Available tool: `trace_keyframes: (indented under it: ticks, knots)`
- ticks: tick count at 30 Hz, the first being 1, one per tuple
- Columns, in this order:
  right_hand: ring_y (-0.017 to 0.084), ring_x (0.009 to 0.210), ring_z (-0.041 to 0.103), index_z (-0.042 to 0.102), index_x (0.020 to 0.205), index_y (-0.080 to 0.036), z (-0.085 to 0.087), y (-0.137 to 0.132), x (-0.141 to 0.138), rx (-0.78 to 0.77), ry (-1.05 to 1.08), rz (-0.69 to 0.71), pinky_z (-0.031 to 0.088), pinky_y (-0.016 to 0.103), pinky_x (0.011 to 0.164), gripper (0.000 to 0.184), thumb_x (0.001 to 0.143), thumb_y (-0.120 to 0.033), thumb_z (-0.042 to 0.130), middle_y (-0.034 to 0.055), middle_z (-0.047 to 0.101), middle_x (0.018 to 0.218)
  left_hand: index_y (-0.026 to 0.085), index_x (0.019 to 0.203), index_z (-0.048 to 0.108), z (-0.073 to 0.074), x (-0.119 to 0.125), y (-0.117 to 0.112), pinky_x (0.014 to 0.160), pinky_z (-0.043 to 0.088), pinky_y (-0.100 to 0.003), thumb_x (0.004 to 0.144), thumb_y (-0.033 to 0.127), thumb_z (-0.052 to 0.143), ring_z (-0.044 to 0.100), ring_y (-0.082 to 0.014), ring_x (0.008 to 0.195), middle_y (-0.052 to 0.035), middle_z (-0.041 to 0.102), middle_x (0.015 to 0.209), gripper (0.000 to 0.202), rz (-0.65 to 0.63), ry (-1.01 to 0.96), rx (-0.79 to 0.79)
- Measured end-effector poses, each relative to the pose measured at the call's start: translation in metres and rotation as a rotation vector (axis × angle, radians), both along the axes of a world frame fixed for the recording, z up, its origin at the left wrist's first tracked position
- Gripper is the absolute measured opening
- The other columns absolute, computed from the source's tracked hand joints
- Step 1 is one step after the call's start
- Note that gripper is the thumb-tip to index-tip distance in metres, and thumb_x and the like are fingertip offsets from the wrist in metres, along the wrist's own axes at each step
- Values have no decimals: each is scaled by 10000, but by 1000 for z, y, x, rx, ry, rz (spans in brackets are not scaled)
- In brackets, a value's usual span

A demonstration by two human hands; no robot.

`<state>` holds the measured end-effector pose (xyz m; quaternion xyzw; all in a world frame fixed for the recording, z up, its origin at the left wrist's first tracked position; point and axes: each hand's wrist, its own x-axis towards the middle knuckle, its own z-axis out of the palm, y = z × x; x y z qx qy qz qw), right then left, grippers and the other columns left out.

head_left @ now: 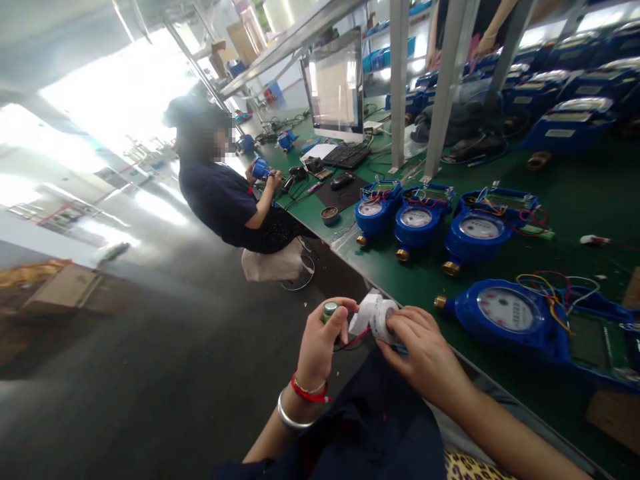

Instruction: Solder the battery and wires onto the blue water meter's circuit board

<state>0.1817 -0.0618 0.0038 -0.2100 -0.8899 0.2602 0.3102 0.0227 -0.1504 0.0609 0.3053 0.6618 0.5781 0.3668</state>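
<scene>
In my left hand point(320, 340) is a green cylindrical battery point(330, 311), its silvery end showing above my curled fingers. Thin red and dark wires hang beneath it. My right hand point(420, 340) grips a roll of white tape point(383, 320) with faint print on it. A loose strip of the tape reaches from the roll toward my left fingertips; whether they touch it I cannot tell. Both hands are just off the bench edge, above my lap. Closest to my right hand on the bench lies a blue water meter point(507, 310) with its wiring exposed.
Several more open blue meters, such as one nearby point(480, 230), line the green bench point(545, 250). A monitor point(333, 87), keyboard point(347, 155) and mouse point(342, 180) stand farther back. Metal posts point(445, 87) rise from the bench. A seated co-worker point(215, 187) handles a blue meter at left.
</scene>
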Motion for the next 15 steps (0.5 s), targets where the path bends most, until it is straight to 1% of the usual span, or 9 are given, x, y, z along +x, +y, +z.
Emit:
trace_keyframes:
  ticks: [1, 2, 4, 6, 8, 11, 13, 15]
  knots:
    - [235, 980, 578, 574, 929, -183, -1, 1, 0, 2, -2, 7, 364, 445, 999, 113, 835, -221, 624, 60, 669, 958, 120, 975, 640, 0, 0, 1, 472, 320, -199, 814, 450, 646, 405, -45, 484, -34, 635, 823, 366, -25, -8, -22]
    - [233, 986, 581, 571, 930, -184, -1, 1, 0, 3, -3, 14, 353, 448, 1011, 113, 835, -217, 624, 53, 673, 958, 128, 980, 634, 0, 0, 2, 463, 317, -194, 792, 416, 677, 408, -42, 484, -27, 632, 835, 347, -45, -16, -53]
    - [232, 996, 584, 572, 933, -184, -4, 2, 1, -1, -6, 22, 351, 445, 1008, 112, 837, -209, 622, 49, 679, 967, 139, 971, 627, -1, 2, 3, 462, 326, -185, 755, 341, 719, 419, -49, 491, 12, 589, 737, 310, -72, -20, -121]
    - [241, 1014, 582, 578, 958, -182, -6, 3, 3, -7, -7, 14, 369, 433, 975, 131, 837, -208, 623, 57, 681, 990, 137, 934, 633, -3, 6, 4, 470, 336, -182, 749, 300, 717, 425, -57, 493, 40, 527, 638, 261, -108, -25, -173]
    - [252, 1038, 577, 586, 996, -176, -8, 4, 4, -10, 1, -5, 387, 419, 937, 166, 839, -214, 628, 70, 681, 1021, 130, 908, 644, -5, 9, 5, 473, 340, -186, 760, 287, 697, 430, -61, 486, 46, 501, 594, 223, -153, -42, -211]
    - [259, 1067, 568, 591, 1038, -165, -11, 4, 7, -21, 15, -16, 393, 416, 924, 197, 849, -212, 621, 84, 673, 1059, 140, 906, 629, -6, 14, 4, 476, 348, -192, 757, 272, 683, 436, -65, 480, 50, 502, 593, 206, -186, -93, -214]
    - [260, 1072, 563, 596, 1018, -163, -12, 4, 7, -71, 18, -16, 400, 415, 921, 168, 858, -212, 606, 95, 662, 1073, 150, 869, 611, -4, 17, 4, 496, 362, -195, 742, 253, 686, 444, -66, 495, 50, 504, 613, 180, -212, -90, -209]
    - [261, 1066, 560, 597, 995, -165, -13, 4, 6, -163, 20, -18, 413, 418, 914, 138, 873, -227, 578, 108, 648, 1085, 153, 834, 602, -2, 19, 3, 513, 368, -198, 738, 236, 675, 441, -67, 510, 46, 506, 630, 146, -282, -64, -226]
